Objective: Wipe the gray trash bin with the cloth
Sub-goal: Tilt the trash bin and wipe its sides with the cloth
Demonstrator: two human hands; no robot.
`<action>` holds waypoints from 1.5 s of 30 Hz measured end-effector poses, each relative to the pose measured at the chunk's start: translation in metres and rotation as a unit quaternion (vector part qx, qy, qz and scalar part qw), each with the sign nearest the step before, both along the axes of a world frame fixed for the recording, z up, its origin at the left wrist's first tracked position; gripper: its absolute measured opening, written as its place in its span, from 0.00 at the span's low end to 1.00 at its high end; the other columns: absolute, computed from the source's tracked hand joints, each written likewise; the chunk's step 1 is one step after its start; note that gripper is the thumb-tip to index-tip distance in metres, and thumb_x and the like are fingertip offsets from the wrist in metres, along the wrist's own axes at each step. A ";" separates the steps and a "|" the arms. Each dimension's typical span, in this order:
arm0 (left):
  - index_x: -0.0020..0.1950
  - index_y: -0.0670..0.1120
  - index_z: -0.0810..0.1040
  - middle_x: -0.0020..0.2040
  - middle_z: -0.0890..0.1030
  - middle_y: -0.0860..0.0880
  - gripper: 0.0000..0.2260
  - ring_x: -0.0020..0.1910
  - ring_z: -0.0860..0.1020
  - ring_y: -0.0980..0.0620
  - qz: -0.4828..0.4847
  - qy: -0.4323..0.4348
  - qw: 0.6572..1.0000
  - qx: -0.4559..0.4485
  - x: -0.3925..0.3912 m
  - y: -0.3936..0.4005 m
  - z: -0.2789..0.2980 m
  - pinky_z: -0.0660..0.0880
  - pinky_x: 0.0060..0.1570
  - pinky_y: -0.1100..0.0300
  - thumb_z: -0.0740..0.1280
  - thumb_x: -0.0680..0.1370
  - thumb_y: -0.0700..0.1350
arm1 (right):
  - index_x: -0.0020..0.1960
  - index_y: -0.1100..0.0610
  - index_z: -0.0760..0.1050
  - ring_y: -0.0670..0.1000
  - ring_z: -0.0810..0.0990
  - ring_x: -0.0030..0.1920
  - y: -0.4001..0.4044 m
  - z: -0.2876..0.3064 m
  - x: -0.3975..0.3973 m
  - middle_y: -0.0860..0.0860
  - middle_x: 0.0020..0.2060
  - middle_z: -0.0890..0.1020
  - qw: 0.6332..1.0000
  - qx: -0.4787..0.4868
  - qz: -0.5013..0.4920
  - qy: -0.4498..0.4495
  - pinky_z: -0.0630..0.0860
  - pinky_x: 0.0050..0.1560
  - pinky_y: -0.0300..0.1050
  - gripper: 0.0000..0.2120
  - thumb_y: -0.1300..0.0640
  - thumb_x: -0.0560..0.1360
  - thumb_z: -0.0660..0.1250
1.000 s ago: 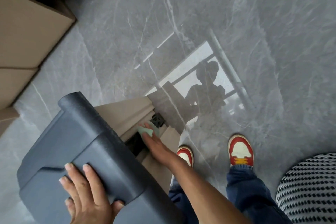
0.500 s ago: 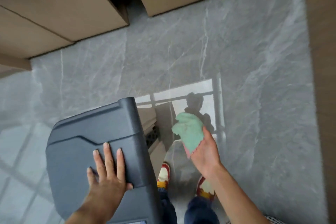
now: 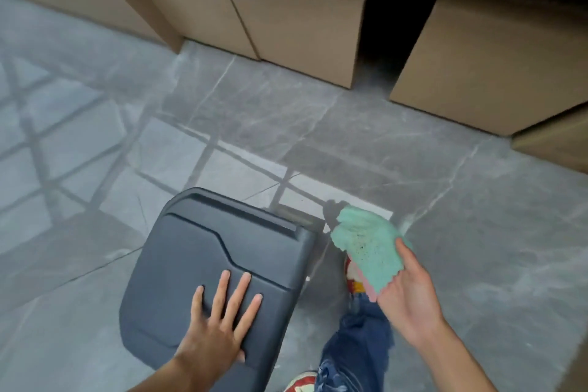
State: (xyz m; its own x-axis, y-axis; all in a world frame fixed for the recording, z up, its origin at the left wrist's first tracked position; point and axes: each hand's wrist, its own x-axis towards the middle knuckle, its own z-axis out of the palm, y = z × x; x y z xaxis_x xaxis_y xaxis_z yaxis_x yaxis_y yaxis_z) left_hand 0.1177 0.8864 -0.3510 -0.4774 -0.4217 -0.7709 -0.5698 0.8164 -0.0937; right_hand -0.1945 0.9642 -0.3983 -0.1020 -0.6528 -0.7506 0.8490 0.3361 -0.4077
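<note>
The gray trash bin (image 3: pixel 203 267) stands on the marble floor (image 3: pixel 413 143) at the lower middle of the view, seen from above with its lid closed. The lid's long axis runs from the near left edge, by the person, toward the far right; its rounded far end points toward the row of cardboard boxes (image 3: pixel 302 9) along the wall.

The left hand (image 3: pixel 219 325) lies flat on the near part of the lid, fingers spread and palm down, pressing on the plastic.

The right hand (image 3: pixel 410 289) is raised just to the right of the bin and clear of it. Its thumb and fingers are closed on the lower edge of the green cloth (image 3: pixel 366 245), which is bunched and sticks up and away from the hand toward the boxes. Dark specks show on the cloth's face, and a pink edge peeks out beneath the green. The cloth does not touch the bin.

Below the cloth, a leg in blue jeans (image 3: pixel 353 350) and a red and white shoe (image 3: pixel 353 277) stand on the floor beside the bin's right side. The glossy floor carries a reflection of a window grid.
</note>
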 end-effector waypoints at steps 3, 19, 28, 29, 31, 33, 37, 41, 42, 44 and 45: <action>0.78 0.43 0.50 0.73 0.62 0.36 0.61 0.67 0.69 0.30 0.003 0.000 1.000 -0.009 0.005 0.001 -0.007 0.71 0.52 0.27 0.75 0.54 0.66 | 0.72 0.55 0.73 0.55 0.74 0.72 -0.044 -0.011 -0.025 0.56 0.72 0.75 0.999 0.002 0.044 -0.013 0.68 0.72 0.52 0.24 0.44 0.81 0.61; 0.59 0.46 0.70 0.54 0.85 0.44 0.14 0.50 0.83 0.38 0.063 0.090 0.991 -0.075 -0.031 -0.003 0.023 0.82 0.44 0.46 0.47 0.82 0.44 | 0.63 0.49 0.78 0.50 0.81 0.65 -0.187 -0.058 -0.042 0.50 0.62 0.84 0.946 0.050 0.320 -0.008 0.69 0.71 0.49 0.20 0.42 0.74 0.66; 0.67 0.49 0.77 0.71 0.73 0.43 0.28 0.65 0.76 0.44 0.532 0.148 0.828 -0.096 -0.092 -0.043 0.046 0.71 0.65 0.56 0.62 0.71 0.61 | 0.77 0.47 0.64 0.37 0.76 0.50 -0.232 -0.094 -0.016 0.42 0.68 0.76 0.829 0.031 0.555 0.069 0.71 0.65 0.43 0.31 0.34 0.77 0.59; 0.71 0.51 0.70 0.74 0.68 0.39 0.33 0.69 0.70 0.37 0.573 0.120 0.804 -0.108 -0.092 -0.047 0.040 0.70 0.65 0.45 0.60 0.70 0.65 | 0.76 0.44 0.64 0.33 0.76 0.46 -0.233 -0.096 -0.010 0.35 0.61 0.78 0.819 0.035 0.568 0.074 0.70 0.63 0.39 0.30 0.34 0.78 0.58; 0.75 0.62 0.56 0.78 0.57 0.38 0.38 0.71 0.60 0.27 0.660 0.085 0.738 -0.115 -0.095 -0.054 0.026 0.66 0.60 0.28 0.54 0.67 0.75 | 0.72 0.40 0.67 0.29 0.75 0.46 -0.233 -0.098 0.008 0.28 0.51 0.78 0.801 0.037 0.593 0.077 0.68 0.56 0.35 0.25 0.35 0.78 0.57; 0.74 0.69 0.46 0.79 0.52 0.39 0.40 0.73 0.56 0.26 0.707 0.094 0.691 -0.119 -0.094 -0.054 0.010 0.63 0.60 0.24 0.50 0.64 0.79 | 0.68 0.35 0.69 0.29 0.73 0.56 -0.228 -0.100 0.028 0.29 0.57 0.77 0.785 0.011 0.617 0.050 0.67 0.60 0.31 0.16 0.39 0.80 0.56; 0.72 0.73 0.41 0.76 0.50 0.43 0.42 0.73 0.52 0.30 0.720 0.114 0.674 -0.124 -0.093 -0.050 -0.009 0.60 0.59 0.23 0.50 0.61 0.82 | 0.52 0.32 0.74 0.19 0.72 0.50 -0.220 -0.091 0.059 0.17 0.46 0.77 0.748 -0.054 0.662 -0.004 0.64 0.49 0.14 0.14 0.52 0.84 0.56; 0.72 0.68 0.46 0.76 0.51 0.45 0.46 0.73 0.51 0.31 0.725 0.111 0.661 -0.158 -0.098 -0.051 -0.017 0.59 0.61 0.26 0.50 0.57 0.83 | 0.65 0.36 0.68 0.15 0.66 0.54 -0.193 -0.101 0.064 0.24 0.58 0.71 0.773 -0.075 0.629 -0.033 0.59 0.53 0.12 0.14 0.49 0.82 0.56; 0.73 0.64 0.48 0.76 0.52 0.43 0.46 0.72 0.50 0.31 0.721 0.123 0.663 -0.158 -0.098 -0.052 -0.019 0.58 0.62 0.26 0.51 0.58 0.82 | 0.64 0.34 0.66 0.14 0.65 0.55 -0.189 -0.107 0.065 0.26 0.60 0.68 0.778 -0.078 0.623 -0.033 0.58 0.54 0.11 0.14 0.47 0.80 0.55; 0.76 0.53 0.55 0.75 0.55 0.35 0.48 0.70 0.51 0.27 0.696 0.129 0.689 -0.154 -0.097 -0.048 -0.021 0.56 0.63 0.28 0.52 0.64 0.80 | 0.63 0.29 0.61 0.15 0.61 0.60 -0.184 -0.125 0.067 0.26 0.65 0.64 0.775 -0.080 0.626 -0.022 0.55 0.58 0.13 0.15 0.45 0.80 0.53; 0.77 0.46 0.59 0.74 0.57 0.32 0.49 0.70 0.53 0.24 0.676 0.121 0.710 -0.155 -0.097 -0.044 -0.021 0.56 0.64 0.29 0.53 0.66 0.78 | 0.65 0.27 0.58 0.19 0.59 0.66 -0.183 -0.137 0.069 0.27 0.70 0.61 0.779 -0.075 0.623 -0.012 0.53 0.63 0.16 0.16 0.43 0.80 0.53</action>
